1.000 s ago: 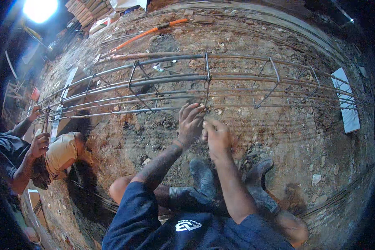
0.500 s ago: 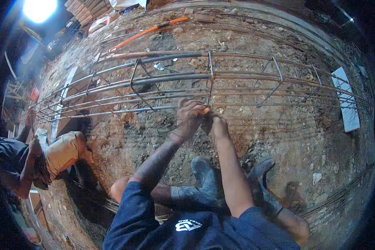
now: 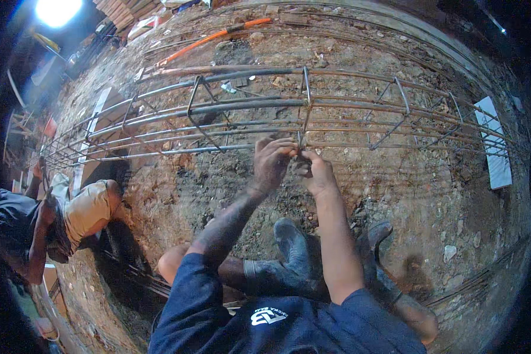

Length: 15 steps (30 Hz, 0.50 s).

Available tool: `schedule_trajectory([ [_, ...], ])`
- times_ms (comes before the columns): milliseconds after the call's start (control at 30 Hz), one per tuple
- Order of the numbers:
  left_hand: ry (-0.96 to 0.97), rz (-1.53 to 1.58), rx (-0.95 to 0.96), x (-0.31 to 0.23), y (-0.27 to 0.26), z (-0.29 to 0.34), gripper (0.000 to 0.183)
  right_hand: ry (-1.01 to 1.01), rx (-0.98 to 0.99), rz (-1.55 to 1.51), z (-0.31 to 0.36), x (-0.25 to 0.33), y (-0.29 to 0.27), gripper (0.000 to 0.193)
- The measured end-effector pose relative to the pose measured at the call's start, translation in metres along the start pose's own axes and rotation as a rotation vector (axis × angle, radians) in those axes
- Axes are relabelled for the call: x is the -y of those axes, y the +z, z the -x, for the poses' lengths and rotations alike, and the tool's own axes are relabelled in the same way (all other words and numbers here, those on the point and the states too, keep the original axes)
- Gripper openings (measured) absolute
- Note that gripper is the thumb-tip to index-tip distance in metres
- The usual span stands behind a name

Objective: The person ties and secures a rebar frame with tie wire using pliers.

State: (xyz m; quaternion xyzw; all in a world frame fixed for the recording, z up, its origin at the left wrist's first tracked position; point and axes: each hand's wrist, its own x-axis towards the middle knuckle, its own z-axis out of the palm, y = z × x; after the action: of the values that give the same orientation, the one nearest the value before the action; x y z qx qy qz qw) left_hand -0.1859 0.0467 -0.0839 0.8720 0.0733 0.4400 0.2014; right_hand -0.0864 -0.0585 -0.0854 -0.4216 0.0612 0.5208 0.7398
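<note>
A long cage of steel reinforcing bars (image 3: 248,108) lies across the ground in front of me, with square stirrups (image 3: 305,88) around its bars. My left hand (image 3: 271,162) is at the cage's near lower bar, beside the middle stirrup, its fingers pinched together against the steel. Close by on the right, my right hand (image 3: 317,171) is closed just below the same joint, thumb and forefinger toward the stirrup's lower corner. Something small and dark shows within its fingers, too blurred to name. What the left fingertips pinch is hidden.
White blocks (image 3: 497,147) support the cage near both ends. A co-worker (image 3: 26,221) crouches at the left end, hands at the bars. An orange tube (image 3: 212,40) and long loose bars lie beyond on stony soil. My boots (image 3: 292,242) rest just below my hands.
My hands have drawn slightly apart at the joint, the right one shifting a little right. An orange spot between them no longer shows. The whole view has shifted slightly.
</note>
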Motion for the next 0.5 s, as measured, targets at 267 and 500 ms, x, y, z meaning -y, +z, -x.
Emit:
schedule_trajectory([
  [267, 0.119, -0.201, 0.002, 0.002, -0.018, 0.020, 0.023, -0.261, -0.213, 0.416, 0.004, 0.002, 0.020, 0.010],
  [500, -0.993, 0.393, -0.025, 0.059, -0.015, 0.148, 0.034, -0.920, -0.448, 1.368, -0.004, -0.029, 0.021, 0.034],
])
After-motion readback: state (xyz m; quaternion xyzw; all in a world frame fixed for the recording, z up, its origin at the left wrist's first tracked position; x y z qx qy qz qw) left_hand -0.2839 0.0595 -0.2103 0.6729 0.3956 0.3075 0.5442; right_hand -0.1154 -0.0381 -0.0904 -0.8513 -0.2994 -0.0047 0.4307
